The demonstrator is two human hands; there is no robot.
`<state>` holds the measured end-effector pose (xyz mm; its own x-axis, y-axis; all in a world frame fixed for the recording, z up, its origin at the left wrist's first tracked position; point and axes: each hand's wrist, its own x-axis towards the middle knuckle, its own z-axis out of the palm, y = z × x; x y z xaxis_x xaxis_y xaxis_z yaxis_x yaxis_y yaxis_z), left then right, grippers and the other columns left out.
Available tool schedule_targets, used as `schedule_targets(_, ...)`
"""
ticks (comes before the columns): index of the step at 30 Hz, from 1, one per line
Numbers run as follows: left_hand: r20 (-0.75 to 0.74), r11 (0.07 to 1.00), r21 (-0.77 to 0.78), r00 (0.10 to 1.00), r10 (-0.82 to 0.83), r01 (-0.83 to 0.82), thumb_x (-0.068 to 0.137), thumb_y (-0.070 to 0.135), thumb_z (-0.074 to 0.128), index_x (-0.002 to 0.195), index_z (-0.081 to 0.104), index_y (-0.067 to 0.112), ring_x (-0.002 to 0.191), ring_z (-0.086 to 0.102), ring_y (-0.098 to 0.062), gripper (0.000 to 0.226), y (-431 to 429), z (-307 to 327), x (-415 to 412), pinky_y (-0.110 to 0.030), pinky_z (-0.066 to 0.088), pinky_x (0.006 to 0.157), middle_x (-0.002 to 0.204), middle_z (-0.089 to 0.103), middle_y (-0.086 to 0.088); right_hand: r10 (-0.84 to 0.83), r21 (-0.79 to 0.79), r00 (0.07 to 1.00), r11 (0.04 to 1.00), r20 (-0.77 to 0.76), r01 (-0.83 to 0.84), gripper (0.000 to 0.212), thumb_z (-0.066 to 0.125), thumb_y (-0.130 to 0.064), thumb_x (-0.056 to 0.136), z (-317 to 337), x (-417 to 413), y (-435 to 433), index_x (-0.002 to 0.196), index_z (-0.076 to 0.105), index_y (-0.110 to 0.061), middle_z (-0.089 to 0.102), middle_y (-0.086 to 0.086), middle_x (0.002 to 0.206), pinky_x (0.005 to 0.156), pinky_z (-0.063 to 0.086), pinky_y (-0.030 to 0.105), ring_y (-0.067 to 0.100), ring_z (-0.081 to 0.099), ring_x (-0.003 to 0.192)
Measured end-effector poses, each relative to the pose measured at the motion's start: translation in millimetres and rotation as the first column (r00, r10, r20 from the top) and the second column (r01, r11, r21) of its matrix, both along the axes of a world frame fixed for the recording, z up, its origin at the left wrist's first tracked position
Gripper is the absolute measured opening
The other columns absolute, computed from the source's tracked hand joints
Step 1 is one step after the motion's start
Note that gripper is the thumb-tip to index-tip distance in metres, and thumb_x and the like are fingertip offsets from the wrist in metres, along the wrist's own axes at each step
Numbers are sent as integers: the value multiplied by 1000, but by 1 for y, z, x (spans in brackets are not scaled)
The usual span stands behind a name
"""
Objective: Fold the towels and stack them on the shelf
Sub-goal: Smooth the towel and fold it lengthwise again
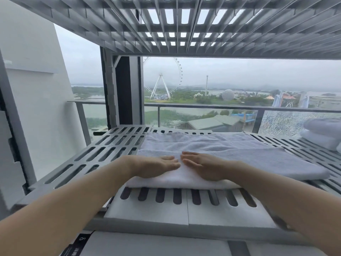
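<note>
A white towel [212,156] lies folded flat on a grey slotted shelf [103,154], its long axis running left to right across the view, with the near folded edge facing the person and set back a little from the shelf's front lip. The far layers step back toward a glass railing [203,106] behind the shelf. Both hands rest palm-down on the towel's near left part. The left hand [156,166] and right hand [201,166] point inward toward each other, fingertips nearly meeting at the middle. The fingers of each hand are straight and held together, pressed flat on the cloth and gripping nothing. At the right edge of the shelf sits a stack [324,133] of folded white towels, well apart from the flat one. A second slotted shelf [184,24] spans overhead.
</note>
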<state>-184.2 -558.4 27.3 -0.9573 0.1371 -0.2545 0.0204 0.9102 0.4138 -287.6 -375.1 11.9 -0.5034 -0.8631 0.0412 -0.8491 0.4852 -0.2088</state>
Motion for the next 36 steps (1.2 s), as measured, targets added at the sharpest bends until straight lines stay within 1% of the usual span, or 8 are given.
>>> schedule_targets(6,-310,970,-206,949,58,-127,97,51,15,141,33,28,139,23,-18,54,7,-5,-43,-51,16,113,149,32,2,-252,-39,963,967,-91,250,41,34,-34,99,6,-44,18,133,44,-15,42,3,141,104,32,33,22,41,126)
schedule_targets(11,-406,932,-241,900,158,-272,98,43,31,113,48,21,107,51,-18,31,-9,-10,-60,-33,40,88,115,55,-1,-400,-16,891,913,-213,407,22,38,-38,94,10,-77,49,97,51,-20,57,4,112,80,40,33,21,51,94)
schedule_targets(17,-440,879,-386,893,92,-281,95,53,26,102,44,20,79,54,-16,38,-26,-7,-72,-34,45,71,86,56,2,-451,-19,856,887,-252,462,30,35,-52,92,10,-96,59,88,47,-25,58,1,102,81,38,38,21,50,93)
schedule_targets(22,-372,868,-444,927,47,-222,95,52,27,93,40,23,87,46,-14,32,-26,-3,-76,-35,44,85,94,50,4,-513,-39,837,856,-193,516,30,37,-49,93,4,-101,60,89,48,-22,58,4,109,82,39,39,22,49,98)
schedule_targets(25,-460,833,-514,885,-66,-205,96,41,33,111,45,20,104,44,-14,29,-16,1,-86,-36,41,93,117,50,0,-501,-70,839,864,-214,498,26,40,-44,92,4,-103,54,98,50,-22,48,3,120,91,36,44,22,40,114)
schedule_targets(28,-497,915,-372,866,-57,-153,96,43,32,129,41,24,131,34,-19,40,11,-3,-106,-42,34,105,141,39,1,-385,-102,902,923,-193,372,40,38,-44,92,1,-105,47,127,44,-25,33,-2,144,105,25,46,19,25,134)
schedule_targets(32,-306,962,-273,950,-64,-23,94,58,18,145,20,35,143,8,-13,57,49,-17,-133,-46,9,116,156,13,7,-320,110,943,938,-88,329,55,19,-62,91,-6,-111,46,142,21,-44,10,-10,157,112,1,53,13,4,143)
schedule_targets(36,-204,948,-319,976,-78,9,90,65,11,146,6,42,144,-3,-11,61,46,-27,-147,-51,-3,115,157,0,10,-461,284,886,844,-52,455,67,11,-75,83,1,-135,70,143,9,-46,-1,-11,157,111,-2,60,19,-1,144)
